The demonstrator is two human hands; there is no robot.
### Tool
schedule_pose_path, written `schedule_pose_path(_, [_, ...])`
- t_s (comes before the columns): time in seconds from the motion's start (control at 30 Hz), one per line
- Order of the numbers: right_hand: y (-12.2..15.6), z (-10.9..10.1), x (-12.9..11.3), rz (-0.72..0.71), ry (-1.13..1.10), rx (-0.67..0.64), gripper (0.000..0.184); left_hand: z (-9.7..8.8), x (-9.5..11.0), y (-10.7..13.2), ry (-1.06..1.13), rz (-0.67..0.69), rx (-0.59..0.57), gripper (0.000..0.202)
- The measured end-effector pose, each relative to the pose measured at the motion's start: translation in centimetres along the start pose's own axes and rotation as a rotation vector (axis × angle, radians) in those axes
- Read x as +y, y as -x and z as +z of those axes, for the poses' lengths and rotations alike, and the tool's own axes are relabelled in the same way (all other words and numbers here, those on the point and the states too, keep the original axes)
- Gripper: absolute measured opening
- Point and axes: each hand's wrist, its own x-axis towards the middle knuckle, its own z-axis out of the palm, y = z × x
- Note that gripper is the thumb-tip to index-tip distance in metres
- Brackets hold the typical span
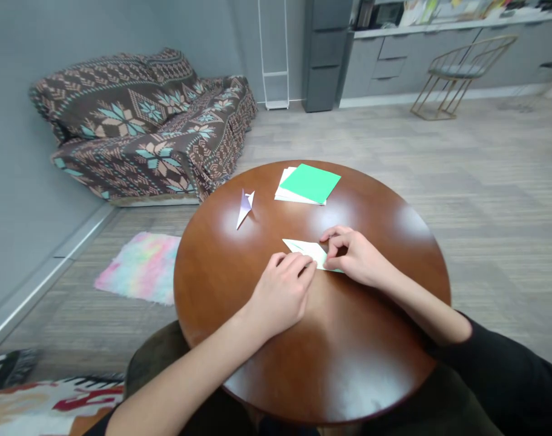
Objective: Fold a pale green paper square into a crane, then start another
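A partly folded pale paper [307, 249], white with a green edge, lies flat on the round brown table [239, 284]. My left hand [282, 290] presses its curled fingers on the paper's near left edge. My right hand [354, 257] pinches the paper's right end with bent fingers. A finished folded lilac paper figure [245, 208] stands farther back on the left. A small stack of square sheets [308, 183], green on top and white below, lies at the far side of the table.
A sofa under a patterned brown throw [144, 127] stands at the back left. A pastel fluffy rug [142, 266] lies on the floor beside the table. A gold wire chair [462, 69] and grey cabinets [394, 60] line the far wall.
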Motion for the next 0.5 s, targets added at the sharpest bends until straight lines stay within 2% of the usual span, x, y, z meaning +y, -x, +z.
schedule_pose_path(0.5, [1.3, -1.7, 0.5, 0.06, -0.047, -0.064, 0.015, 0.0, -0.1, 0.0, -0.016, 0.013, -0.008, 0.045])
